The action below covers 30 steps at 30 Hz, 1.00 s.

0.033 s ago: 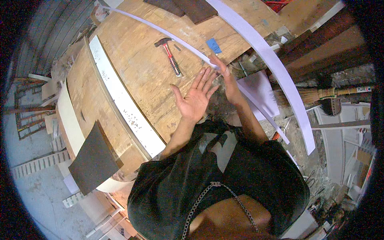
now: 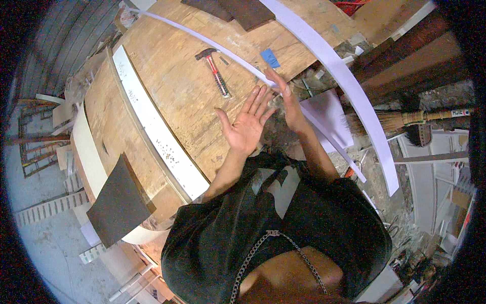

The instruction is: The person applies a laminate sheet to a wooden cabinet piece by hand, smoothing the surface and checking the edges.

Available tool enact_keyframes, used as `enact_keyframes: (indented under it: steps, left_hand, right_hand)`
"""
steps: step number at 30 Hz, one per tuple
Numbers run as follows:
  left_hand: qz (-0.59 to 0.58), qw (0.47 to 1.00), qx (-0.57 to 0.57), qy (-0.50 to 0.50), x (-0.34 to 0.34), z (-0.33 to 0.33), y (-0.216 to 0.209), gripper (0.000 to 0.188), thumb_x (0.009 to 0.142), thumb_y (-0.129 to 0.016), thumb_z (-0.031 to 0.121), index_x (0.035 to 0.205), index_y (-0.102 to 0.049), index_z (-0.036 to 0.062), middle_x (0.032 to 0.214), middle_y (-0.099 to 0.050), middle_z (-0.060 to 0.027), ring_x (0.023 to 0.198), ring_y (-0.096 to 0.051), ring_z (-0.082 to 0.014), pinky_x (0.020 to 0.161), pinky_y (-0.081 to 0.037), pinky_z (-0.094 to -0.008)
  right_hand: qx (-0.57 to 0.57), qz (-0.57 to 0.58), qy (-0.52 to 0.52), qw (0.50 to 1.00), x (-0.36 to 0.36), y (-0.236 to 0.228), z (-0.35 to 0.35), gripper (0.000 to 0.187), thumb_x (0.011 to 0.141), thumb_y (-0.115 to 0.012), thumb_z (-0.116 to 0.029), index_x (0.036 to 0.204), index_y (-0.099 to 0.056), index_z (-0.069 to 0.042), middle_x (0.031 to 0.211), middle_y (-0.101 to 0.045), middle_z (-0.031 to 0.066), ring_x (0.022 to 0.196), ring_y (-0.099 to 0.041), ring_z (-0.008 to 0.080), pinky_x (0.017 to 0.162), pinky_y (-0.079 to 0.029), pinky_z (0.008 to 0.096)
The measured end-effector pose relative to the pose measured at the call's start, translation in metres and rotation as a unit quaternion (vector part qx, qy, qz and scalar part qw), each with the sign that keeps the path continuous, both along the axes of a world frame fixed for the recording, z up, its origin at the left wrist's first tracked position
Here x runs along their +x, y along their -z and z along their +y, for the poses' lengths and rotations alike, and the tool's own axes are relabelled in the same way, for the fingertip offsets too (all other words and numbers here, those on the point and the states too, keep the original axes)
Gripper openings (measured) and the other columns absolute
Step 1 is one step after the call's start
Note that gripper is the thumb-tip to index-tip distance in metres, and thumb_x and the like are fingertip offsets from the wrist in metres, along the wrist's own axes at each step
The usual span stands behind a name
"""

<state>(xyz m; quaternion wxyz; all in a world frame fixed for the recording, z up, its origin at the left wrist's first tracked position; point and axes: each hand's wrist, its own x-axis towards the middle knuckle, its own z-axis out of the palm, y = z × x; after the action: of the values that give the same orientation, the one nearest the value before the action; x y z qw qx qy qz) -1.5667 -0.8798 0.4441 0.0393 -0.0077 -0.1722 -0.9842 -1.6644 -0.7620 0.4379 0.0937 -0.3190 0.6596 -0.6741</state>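
Above the workbench's near edge, my left hand [image 2: 244, 127] is held palm up with its fingers spread and nothing in it. Beside it, my right hand [image 2: 289, 101] is turned edge-on with straight fingers, and it also appears to hold nothing. A thin pale lilac strip [image 2: 202, 39] runs behind the right hand's fingers; whether they touch it I cannot tell. Beyond the left hand, a claw hammer [image 2: 219, 81] with a red and black handle lies on the worn plywood bench top [image 2: 167, 66]. A small blue piece [image 2: 271, 58] lies past my right fingertips.
A wide pale lilac strip [image 2: 334, 61] crosses the right side and overhangs the bench. To the left lies a long white board [image 2: 152, 116] with dark specks. A dark panel [image 2: 121, 205] sticks out at the bench's lower left corner. At right are a straw broom [image 2: 390, 121] and clutter.
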Motion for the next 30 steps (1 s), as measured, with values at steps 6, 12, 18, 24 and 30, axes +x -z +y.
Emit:
enact_keyframes:
  steps: [6,12,18,24,30]
  left_hand:
    - [0.036,0.989,-0.139,-0.026,0.001,0.001,-0.008,0.109,0.079,-0.015,0.084,0.145,-0.026,-0.0017,0.154,-0.019,-0.0161,0.141,-0.022,-0.0320,0.114,-0.018,-0.0467]
    - [-0.074,0.960,-0.257,-0.086,0.014,0.010,0.025,0.102,0.083,-0.012,0.079,0.147,-0.021,-0.0007,0.153,-0.023,-0.0121,0.140,-0.024,-0.0269,0.115,-0.018,-0.0395]
    - [-0.033,0.953,-0.283,-0.100,0.009,0.040,0.059,0.093,0.090,-0.010,0.071,0.148,-0.014,-0.0014,0.154,-0.021,-0.0106,0.141,-0.021,-0.0257,0.115,-0.016,-0.0369]
    - [0.006,0.929,-0.353,-0.108,-0.001,0.026,0.022,0.091,0.090,-0.011,0.070,0.148,-0.014,-0.0002,0.155,-0.017,-0.0080,0.142,-0.015,-0.0233,0.116,-0.010,-0.0357]
    - [-0.023,0.962,-0.264,-0.067,0.013,0.044,0.022,0.094,0.090,-0.015,0.071,0.148,-0.013,-0.0023,0.155,-0.016,-0.0105,0.142,-0.017,-0.0244,0.116,-0.009,-0.0378]
  right_hand:
    - [0.076,0.197,0.039,0.977,-0.003,-0.029,0.000,0.068,0.099,-0.018,-0.048,0.145,-0.028,0.000,0.148,-0.031,0.0202,0.137,-0.028,0.0352,0.113,-0.016,0.0466]
    - [0.154,0.253,0.064,0.953,0.041,-0.042,-0.031,0.069,0.091,-0.040,-0.028,0.146,-0.015,0.006,0.152,-0.013,0.0266,0.139,-0.016,0.0447,0.113,-0.012,0.0511]
    - [0.093,0.185,0.071,0.976,0.017,-0.025,-0.034,0.065,0.098,-0.032,-0.034,0.147,-0.012,0.005,0.153,-0.006,0.0269,0.142,-0.007,0.0425,0.115,-0.008,0.0481]
    - [0.049,0.083,0.049,0.994,0.043,-0.014,-0.037,0.069,0.101,-0.019,-0.042,0.147,-0.002,0.007,0.154,-0.001,0.0261,0.144,-0.001,0.0386,0.116,-0.003,0.0430]
    - [0.106,0.214,0.100,0.966,0.029,-0.027,-0.028,0.068,0.101,-0.017,-0.042,0.147,-0.005,0.007,0.153,0.001,0.0298,0.141,-0.001,0.0461,0.115,-0.003,0.0487]
